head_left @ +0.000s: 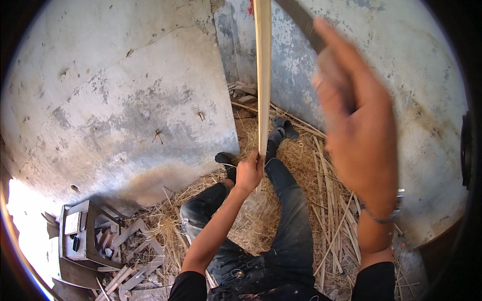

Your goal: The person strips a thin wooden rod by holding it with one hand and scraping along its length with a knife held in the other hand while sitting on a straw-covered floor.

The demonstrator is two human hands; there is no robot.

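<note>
My left hand (pixel 249 172) is closed round the lower part of a long pale bamboo strip (pixel 263 75). The strip stands upright in front of me, between my knees, and its top runs out of view. At the upper right my right hand (pixel 359 120), somewhat blurred, is raised and wrapped round a knife, one finger stretched along the back of its blade. The dark flat knife blade (pixel 303 24) points up and left, its tip beyond the picture's edge or behind the strip's top. The knife's handle is hidden in my fist.
Straw-like shavings (pixel 256 220) cover the floor round my legs. Several long thin strips (pixel 326 200) lie to the right. Left of me stands a worn wooden cabinet (pixel 85 236) among broken wood pieces (pixel 145 256). Peeling walls (pixel 125 100) rise close ahead on both sides.
</note>
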